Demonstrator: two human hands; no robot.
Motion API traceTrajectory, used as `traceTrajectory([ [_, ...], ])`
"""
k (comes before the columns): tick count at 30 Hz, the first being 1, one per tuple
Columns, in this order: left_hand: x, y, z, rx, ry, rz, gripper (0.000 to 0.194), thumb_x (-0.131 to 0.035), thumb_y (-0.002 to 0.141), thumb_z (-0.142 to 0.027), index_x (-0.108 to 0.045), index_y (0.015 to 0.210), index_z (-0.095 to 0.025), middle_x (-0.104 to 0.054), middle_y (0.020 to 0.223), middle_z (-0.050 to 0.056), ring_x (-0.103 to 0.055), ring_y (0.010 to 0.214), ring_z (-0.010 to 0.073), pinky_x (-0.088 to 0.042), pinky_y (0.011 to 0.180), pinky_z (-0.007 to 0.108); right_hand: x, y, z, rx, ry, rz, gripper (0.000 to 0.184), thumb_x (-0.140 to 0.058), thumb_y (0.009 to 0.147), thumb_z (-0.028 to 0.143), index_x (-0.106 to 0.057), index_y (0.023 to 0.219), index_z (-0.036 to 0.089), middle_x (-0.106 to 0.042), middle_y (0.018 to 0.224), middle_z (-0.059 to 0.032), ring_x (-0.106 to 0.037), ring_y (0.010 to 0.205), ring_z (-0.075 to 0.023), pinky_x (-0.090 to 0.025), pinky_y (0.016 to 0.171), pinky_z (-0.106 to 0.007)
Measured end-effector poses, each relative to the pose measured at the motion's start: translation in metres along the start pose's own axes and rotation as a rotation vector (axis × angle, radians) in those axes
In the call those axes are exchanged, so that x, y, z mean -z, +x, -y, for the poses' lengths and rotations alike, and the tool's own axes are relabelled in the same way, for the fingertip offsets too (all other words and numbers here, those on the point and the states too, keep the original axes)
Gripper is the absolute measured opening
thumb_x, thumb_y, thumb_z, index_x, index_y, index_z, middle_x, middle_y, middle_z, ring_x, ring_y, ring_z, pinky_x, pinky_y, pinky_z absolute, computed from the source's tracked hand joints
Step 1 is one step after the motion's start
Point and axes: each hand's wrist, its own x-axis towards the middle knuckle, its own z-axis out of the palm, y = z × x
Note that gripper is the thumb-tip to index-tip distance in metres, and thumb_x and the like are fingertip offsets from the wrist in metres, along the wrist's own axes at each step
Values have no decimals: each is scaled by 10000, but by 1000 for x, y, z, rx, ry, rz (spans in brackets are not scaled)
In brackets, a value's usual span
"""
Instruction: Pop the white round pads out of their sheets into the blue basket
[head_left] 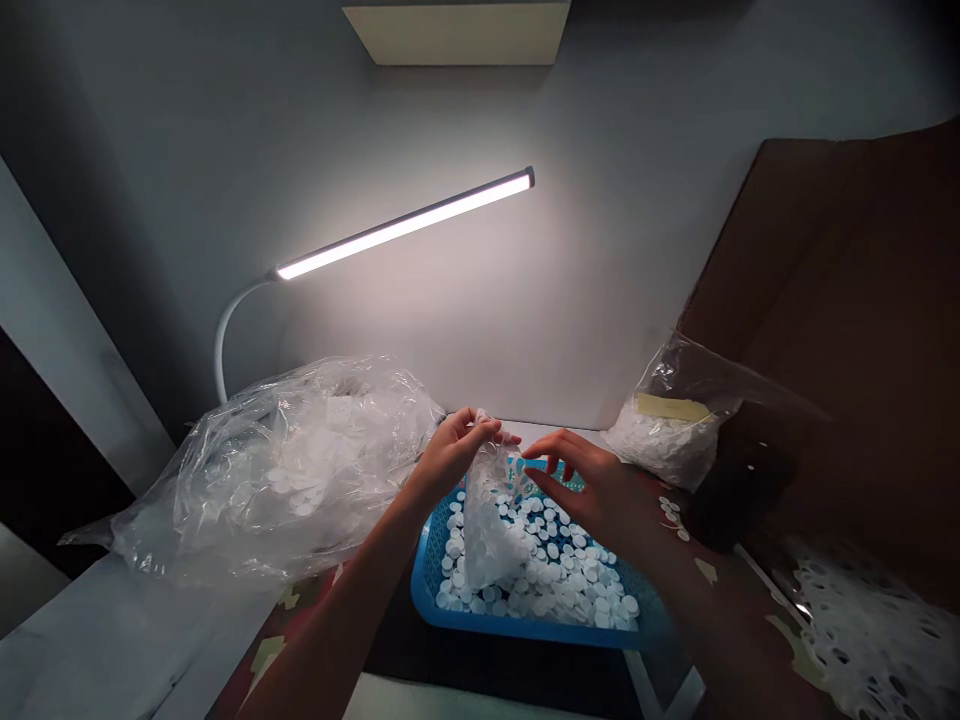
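My left hand point(454, 450) pinches the top edge of a small clear plastic bag point(491, 525) that hangs over a blue basket point(517, 625). The bag holds small white round discs. More white discs point(570, 575) lie loose in the basket. My right hand point(589, 480) is just to the right of the bag's mouth, fingers bent and partly apart, fingertips close to the bag's rim; whether they touch it I cannot tell.
A large crumpled clear bag point(285, 470) with white pieces lies at the left. Another clear bag point(671, 425) of white material sits at the right by a brown cardboard sheet point(847, 330). A lit bar lamp point(405, 225) hangs above. Punched white sheet point(870, 640) lies at lower right.
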Motion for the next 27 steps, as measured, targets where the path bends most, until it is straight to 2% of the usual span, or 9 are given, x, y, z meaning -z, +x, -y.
traceTrajectory([
  [8, -3, -2, 1, 76, -19, -24, 296, -695, 683, -392, -506, 696, -165, -624, 644, -7, -557, 543, 95, -394, 536, 214, -1, -1, 0, 16, -62, -30, 132, -531, 903, 263, -602, 1015, 261, -635, 980, -8, -607, 702, -129, -489, 631, -250],
  [12, -4, -4, -1, 110, 11, 2, 316, -708, 682, -389, -481, 692, -171, -616, 663, -3, -572, 571, 104, -407, 543, 219, -1, -2, 0, 46, -104, -10, 142, -528, 907, 248, -610, 1021, 274, -640, 977, 0, -584, 613, -99, -463, 589, -232],
  [18, -4, -7, -3, 98, 85, 37, 401, -773, 625, -316, -396, 632, -181, -496, 562, -62, -504, 506, 64, -359, 487, 184, -2, -4, -2, 141, -211, -37, 147, -535, 899, 220, -624, 1004, 273, -635, 972, -1, -606, 680, -106, -434, 608, -225],
  [24, 3, -5, 3, 79, 122, 109, 372, -787, 631, -302, -442, 670, -168, -526, 568, -57, -524, 504, 68, -363, 479, 180, 0, -5, 2, 285, -339, -4, 121, -530, 884, 169, -614, 937, 239, -630, 972, 5, -546, 614, -78, -365, 522, -215],
  [27, 5, -4, 3, 85, 102, 89, 365, -788, 642, -315, -458, 694, -168, -594, 592, -26, -577, 525, 94, -401, 491, 191, 3, -6, 6, 376, -334, 5, 125, -511, 891, 148, -611, 888, 223, -632, 914, 3, -532, 635, -88, -360, 529, -217],
])
